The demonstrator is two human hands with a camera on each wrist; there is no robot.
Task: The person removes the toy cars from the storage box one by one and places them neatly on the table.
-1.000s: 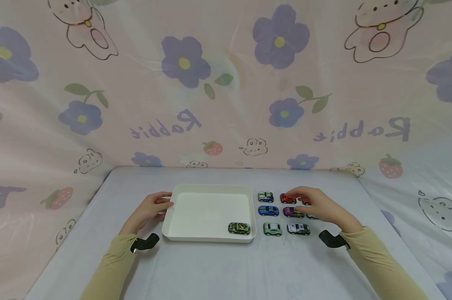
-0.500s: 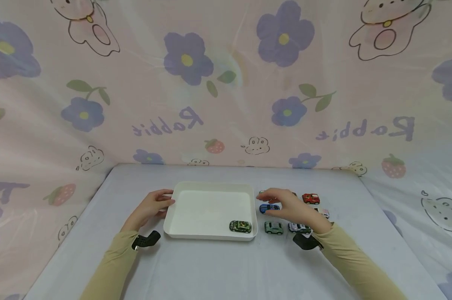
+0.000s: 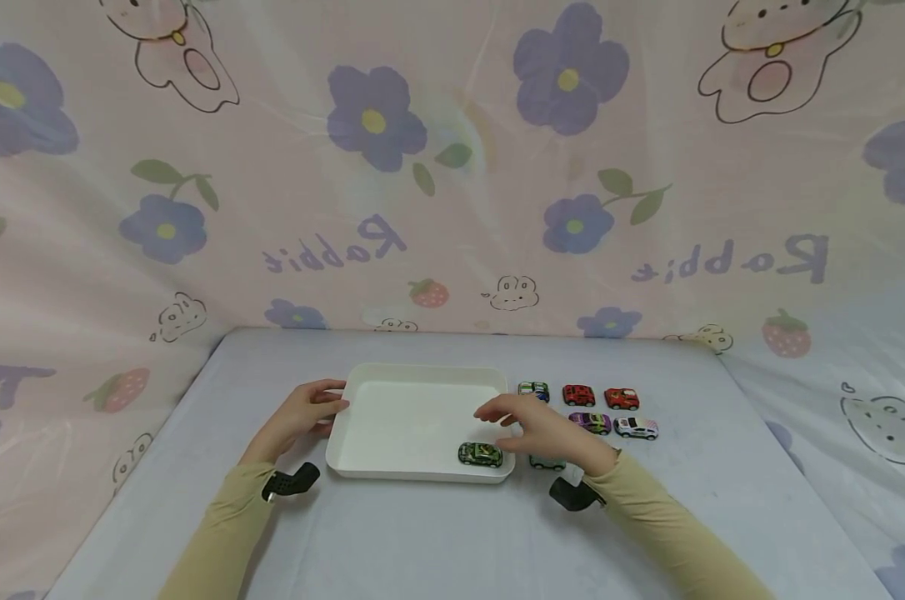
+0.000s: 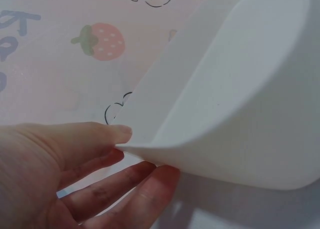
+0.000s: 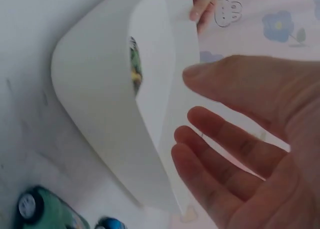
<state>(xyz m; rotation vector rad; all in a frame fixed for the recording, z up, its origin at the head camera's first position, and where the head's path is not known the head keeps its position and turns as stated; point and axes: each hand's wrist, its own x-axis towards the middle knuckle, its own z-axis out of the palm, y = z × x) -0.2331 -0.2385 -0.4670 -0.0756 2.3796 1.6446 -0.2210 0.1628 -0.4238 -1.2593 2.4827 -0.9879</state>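
A white tray (image 3: 415,475) lies on the table, and a camouflage-green toy car (image 3: 480,454) sits in its front right corner. At the tray's left side my left hand (image 3: 302,418) pinches the rim; in the left wrist view the thumb (image 4: 122,134) lies at the top of the rim with fingers underneath. My right hand (image 3: 538,429) hovers over the tray's right edge. Its thumb and fingers are spread and loosely bent, nothing between them in the right wrist view. A blue toy car (image 5: 111,223), hidden behind this hand in the head view, shows beside the tray.
Right of the tray stand toy cars in rows: a green-and-blue one (image 3: 533,391), two red ones (image 3: 578,395), a purple one (image 3: 591,423), a white one (image 3: 636,427) and a partly covered pale green one (image 3: 547,462). A printed curtain (image 3: 452,208) hangs behind the table.
My right hand has moved left, from above the red and purple cars, across the blue car, to the tray's right edge. My left hand stays at the rim. The camouflage car remains in its corner.
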